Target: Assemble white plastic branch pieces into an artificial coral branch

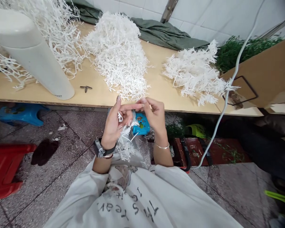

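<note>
White bottle before strands, cable crossing cardboard

We see white strands, matt and plastic-looking, over bench of smooth, pale wood-look board. Flask smooth, satin-finished; green cloth matt, creased; wall tiles smooth, lightly glossy. We note red stool and blue stool in shiny plastic, matt brown cardboard, stone-like speckled floor, polished metal bangle, matt dark watch strap, soft cloth shirt.
</note>
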A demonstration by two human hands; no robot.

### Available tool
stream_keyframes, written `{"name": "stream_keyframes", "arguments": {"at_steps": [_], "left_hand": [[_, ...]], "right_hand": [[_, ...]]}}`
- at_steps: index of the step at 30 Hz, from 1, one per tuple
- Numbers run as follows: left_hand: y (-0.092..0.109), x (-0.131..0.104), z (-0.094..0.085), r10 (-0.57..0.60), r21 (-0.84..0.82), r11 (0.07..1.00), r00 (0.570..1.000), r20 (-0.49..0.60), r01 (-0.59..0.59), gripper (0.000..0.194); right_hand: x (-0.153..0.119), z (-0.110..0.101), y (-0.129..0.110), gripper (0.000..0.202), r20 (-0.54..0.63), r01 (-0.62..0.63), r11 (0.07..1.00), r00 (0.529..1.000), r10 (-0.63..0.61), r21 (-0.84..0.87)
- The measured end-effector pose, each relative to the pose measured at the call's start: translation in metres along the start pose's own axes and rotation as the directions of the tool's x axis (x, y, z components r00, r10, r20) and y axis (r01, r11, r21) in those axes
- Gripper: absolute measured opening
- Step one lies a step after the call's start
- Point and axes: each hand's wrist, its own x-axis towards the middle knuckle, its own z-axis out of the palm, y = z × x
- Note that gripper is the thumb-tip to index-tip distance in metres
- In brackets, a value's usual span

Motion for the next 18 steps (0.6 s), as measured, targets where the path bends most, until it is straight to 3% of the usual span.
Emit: {"name": "stream_keyframes", "arguments": {"at_steps": [4,7,9,13,18], "left_hand": [[0.003,-0.004,0.001,0.074,-0.045,0.996,0.994,-0.076,-0.078,0.060],[0.005,-0.007,0.001,0.153,-0.114,0.979,0.980,-0.123,-0.168,0.060],[0.007,-0.008,0.001,0.191,-0.155,0.964,0.970,-0.147,-0.214,0.059],[0.010,-0.009,0.002,0.218,-0.107,0.966,0.962,-0.162,-0.236,0.057],[0.002,-0.005,-0.005,0.216,-0.032,0.976,0.976,-0.036,-0.217,0.066]], "right_hand": [[-0.022,-0.002,0.002,0.026,0.204,0.065,0.998,0.977,-0.066,0.010],[-0.029,-0.004,0.009,0.019,0.387,0.184,0.983,0.906,-0.171,0.004],[-0.032,-0.004,0.013,0.023,0.442,0.165,0.985,0.881,-0.166,0.041],[-0.039,-0.002,0.012,0.011,0.329,0.024,0.994,0.943,-0.059,0.109],[-0.043,0.000,0.001,0.010,0.052,-0.053,0.983,0.998,0.045,0.174]]}}
